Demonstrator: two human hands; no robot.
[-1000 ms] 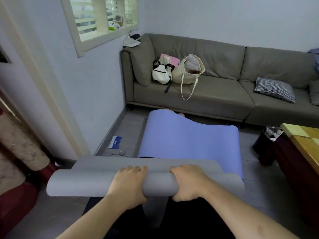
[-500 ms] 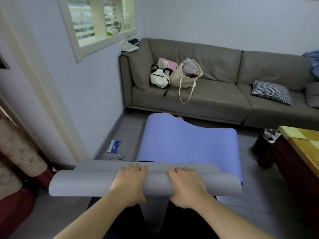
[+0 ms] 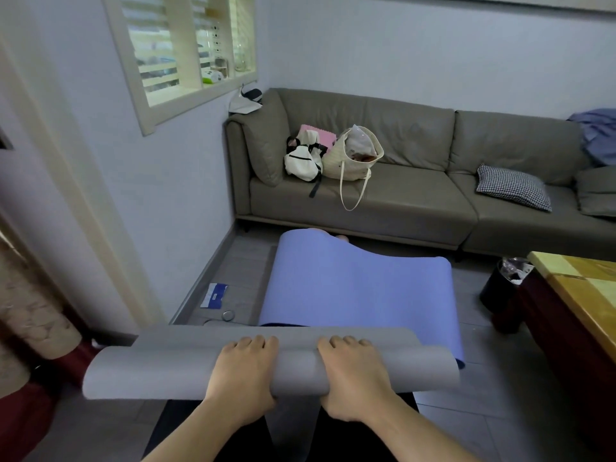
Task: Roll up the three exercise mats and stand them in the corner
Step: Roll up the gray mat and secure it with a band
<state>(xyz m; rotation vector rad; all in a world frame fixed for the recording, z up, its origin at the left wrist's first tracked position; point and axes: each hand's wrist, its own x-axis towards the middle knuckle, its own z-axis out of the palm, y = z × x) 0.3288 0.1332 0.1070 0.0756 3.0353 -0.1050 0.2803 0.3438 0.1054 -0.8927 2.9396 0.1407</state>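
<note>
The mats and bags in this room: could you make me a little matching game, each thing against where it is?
Things:
1. grey mat
2. blue mat
3. tote bag
4. checked cushion

Places:
A. left part of the sofa seat
B. flat on the floor
C. right part of the sofa seat
D. under both hands

Pairs: 1-D, 2-B, 3-A, 4-C

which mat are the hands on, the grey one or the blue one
The grey mat. The left hand and right hand both grip its rolled part, fingers curled over the top. The blue mat lies unrolled on the floor beyond, untouched.
</note>
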